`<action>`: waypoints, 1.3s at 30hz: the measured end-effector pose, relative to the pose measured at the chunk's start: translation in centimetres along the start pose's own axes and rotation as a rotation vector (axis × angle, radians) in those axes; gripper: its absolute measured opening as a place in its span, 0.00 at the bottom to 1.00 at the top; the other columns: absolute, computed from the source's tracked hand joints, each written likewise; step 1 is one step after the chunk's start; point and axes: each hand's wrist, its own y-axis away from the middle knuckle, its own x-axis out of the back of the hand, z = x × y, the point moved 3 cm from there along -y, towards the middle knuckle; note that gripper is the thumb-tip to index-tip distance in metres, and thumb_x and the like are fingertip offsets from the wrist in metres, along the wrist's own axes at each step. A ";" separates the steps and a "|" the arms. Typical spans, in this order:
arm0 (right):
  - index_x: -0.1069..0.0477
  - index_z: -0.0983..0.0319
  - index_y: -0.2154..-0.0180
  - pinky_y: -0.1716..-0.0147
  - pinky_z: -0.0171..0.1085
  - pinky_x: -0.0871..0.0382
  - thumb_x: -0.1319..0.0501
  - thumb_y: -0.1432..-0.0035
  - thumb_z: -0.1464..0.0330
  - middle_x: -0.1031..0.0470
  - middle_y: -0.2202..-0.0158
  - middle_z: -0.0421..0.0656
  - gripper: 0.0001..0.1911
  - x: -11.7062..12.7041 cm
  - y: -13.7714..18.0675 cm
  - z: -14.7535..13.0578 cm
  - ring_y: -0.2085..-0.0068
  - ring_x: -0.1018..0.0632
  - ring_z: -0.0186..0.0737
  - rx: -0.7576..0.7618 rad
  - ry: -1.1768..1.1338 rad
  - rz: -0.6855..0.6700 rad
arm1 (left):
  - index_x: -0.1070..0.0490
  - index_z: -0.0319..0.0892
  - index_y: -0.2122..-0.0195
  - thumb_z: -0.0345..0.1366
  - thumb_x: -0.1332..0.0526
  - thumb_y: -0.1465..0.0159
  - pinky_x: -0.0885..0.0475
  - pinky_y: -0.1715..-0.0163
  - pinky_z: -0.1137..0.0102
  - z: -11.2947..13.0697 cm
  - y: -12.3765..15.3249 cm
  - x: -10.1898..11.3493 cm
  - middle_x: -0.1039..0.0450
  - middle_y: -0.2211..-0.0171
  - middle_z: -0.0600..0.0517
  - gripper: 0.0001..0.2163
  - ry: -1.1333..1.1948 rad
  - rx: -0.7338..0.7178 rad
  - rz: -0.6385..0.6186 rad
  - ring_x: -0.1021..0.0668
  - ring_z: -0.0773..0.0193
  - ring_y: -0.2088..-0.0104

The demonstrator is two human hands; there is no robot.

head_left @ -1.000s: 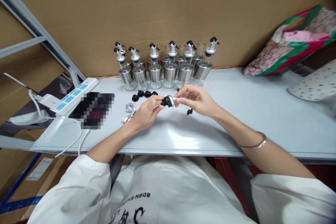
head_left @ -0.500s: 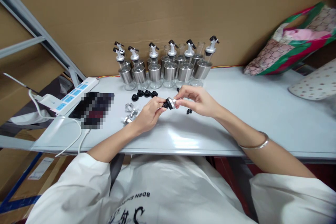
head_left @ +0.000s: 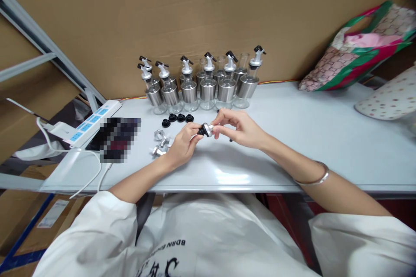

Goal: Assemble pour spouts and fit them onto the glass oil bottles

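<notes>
Pinching a black-and-silver pourer top (head_left: 205, 130) between them, the hands meet at the centre of the frame: the left hand (head_left: 182, 146) grips its black end, the right hand (head_left: 239, 130) has thumb and fingers closed on the pale spout end. A metal bangle (head_left: 321, 178) circles the right forearm. Just beside the left hand — left of centre — lie silver pourer parts (head_left: 158, 151) on the pale grey desk (head_left: 299, 138). Above that hand sit four black stoppers (head_left: 181, 118), close together. Farther up, steel-sleeved glass bottles (head_left: 189, 92) stand grouped, several topped with lever pourers (head_left: 186, 67). A white power strip (head_left: 112, 107) lies at the frame's left; a patterned bag (head_left: 338, 62) leans at the upper right.
</notes>
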 end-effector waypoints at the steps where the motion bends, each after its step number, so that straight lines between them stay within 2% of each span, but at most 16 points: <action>1: 0.34 0.62 0.69 0.73 0.35 0.35 0.38 0.42 0.57 0.23 0.76 0.42 0.15 0.0 0.0 0.0 0.72 0.23 0.38 -0.005 -0.019 0.008 | 0.43 0.45 0.56 0.35 0.51 0.30 0.30 0.63 0.69 -0.1 0.1 -0.1 0.32 0.61 0.49 0.03 -0.003 0.006 0.020 0.26 0.66 0.61; 6: 0.33 0.61 0.68 0.71 0.36 0.34 0.39 0.43 0.58 0.26 0.75 0.41 0.13 -0.3 -0.3 0.5 0.73 0.25 0.37 -0.027 -0.043 0.022 | 0.45 0.44 0.56 0.36 0.51 0.30 0.32 0.64 0.69 -0.5 0.6 -0.9 0.34 0.62 0.51 0.04 0.089 0.072 0.066 0.28 0.68 0.65; 9: 0.31 0.61 0.72 0.66 0.38 0.33 0.39 0.44 0.62 0.27 0.68 0.45 0.10 0.0 -0.5 0.4 0.65 0.26 0.39 0.068 0.152 0.127 | 0.45 0.44 0.58 0.37 0.50 0.30 0.33 0.64 0.69 -0.4 0.5 -1.0 0.36 0.63 0.52 0.05 0.110 0.138 0.082 0.30 0.69 0.67; 11: 0.29 0.62 0.74 0.67 0.37 0.34 0.40 0.45 0.64 0.29 0.68 0.45 0.10 0.1 -0.5 0.2 0.66 0.28 0.39 0.094 0.268 0.189 | 0.44 0.43 0.59 0.38 0.49 0.31 0.33 0.64 0.70 -0.1 0.3 -0.9 0.36 0.64 0.53 0.05 0.105 0.188 0.102 0.30 0.70 0.67; 14: 0.27 0.63 0.67 0.74 0.35 0.36 0.42 0.43 0.63 0.31 0.77 0.40 0.10 -0.4 -0.4 0.4 0.75 0.31 0.34 -0.048 0.198 0.104 | 0.43 0.43 0.61 0.40 0.48 0.31 0.34 0.65 0.71 0.2 0.1 -0.9 0.36 0.67 0.54 0.06 0.143 0.281 0.089 0.30 0.69 0.68; 17: 0.29 0.64 0.59 0.73 0.35 0.33 0.41 0.44 0.62 0.28 0.77 0.39 0.14 -1.1 -0.2 0.7 0.75 0.28 0.34 -0.160 0.094 0.006 | 0.42 0.43 0.61 0.42 0.48 0.32 0.33 0.65 0.71 0.0 0.2 -1.1 0.37 0.68 0.54 0.08 0.202 0.390 0.045 0.30 0.69 0.69; 22: 0.30 0.65 0.56 0.71 0.36 0.32 0.41 0.46 0.61 0.29 0.76 0.39 0.18 -1.3 -0.3 1.2 0.74 0.27 0.36 -0.165 0.121 0.038 | 0.36 0.41 0.57 0.43 0.49 0.32 0.31 0.60 0.69 -0.5 0.5 -1.1 0.32 0.63 0.50 0.11 0.334 0.520 0.013 0.26 0.66 0.64; 26: 0.29 0.64 0.58 0.71 0.36 0.32 0.41 0.46 0.61 0.30 0.76 0.39 0.16 -1.1 -0.4 1.6 0.74 0.29 0.35 -0.162 0.134 0.056 | 0.34 0.42 0.57 0.40 0.45 0.34 0.31 0.63 0.71 -0.7 0.5 -1.1 0.32 0.67 0.52 0.09 0.387 0.598 -0.012 0.26 0.67 0.65; 29: 0.29 0.63 0.60 0.70 0.35 0.33 0.42 0.48 0.64 0.32 0.77 0.38 0.14 -1.0 -0.4 1.4 0.74 0.30 0.34 -0.132 0.141 0.081 | 0.36 0.43 0.56 0.40 0.41 0.37 0.31 0.65 0.73 -0.8 0.5 -1.2 0.34 0.69 0.55 0.10 0.444 0.688 0.005 0.28 0.69 0.68; 32: 0.29 0.63 0.59 0.69 0.35 0.32 0.43 0.50 0.67 0.31 0.76 0.37 0.15 -1.1 -0.4 1.2 0.73 0.29 0.34 -0.111 0.131 0.079 | 0.38 0.43 0.55 0.41 0.41 0.38 0.31 0.64 0.72 -0.8 0.4 -1.4 0.32 0.64 0.53 0.13 0.562 0.750 -0.037 0.27 0.69 0.68; 35: 0.31 0.63 0.58 0.68 0.36 0.31 0.42 0.51 0.68 0.29 0.74 0.39 0.17 -1.3 -0.4 1.1 0.72 0.27 0.35 -0.114 0.113 0.068 | 0.39 0.42 0.56 0.44 0.42 0.37 0.30 0.63 0.71 -0.7 0.2 -1.6 0.31 0.66 0.53 0.14 0.677 0.769 -0.102 0.26 0.68 0.68; 39: 0.31 0.63 0.60 0.68 0.36 0.31 0.42 0.52 0.69 0.26 0.73 0.39 0.15 -1.4 -0.4 1.1 0.71 0.26 0.36 -0.128 0.089 0.046 | 0.40 0.42 0.61 0.48 0.38 0.41 0.29 0.66 0.71 -0.6 0.0 -1.5 0.32 0.67 0.53 0.17 0.746 0.782 -0.088 0.27 0.67 0.69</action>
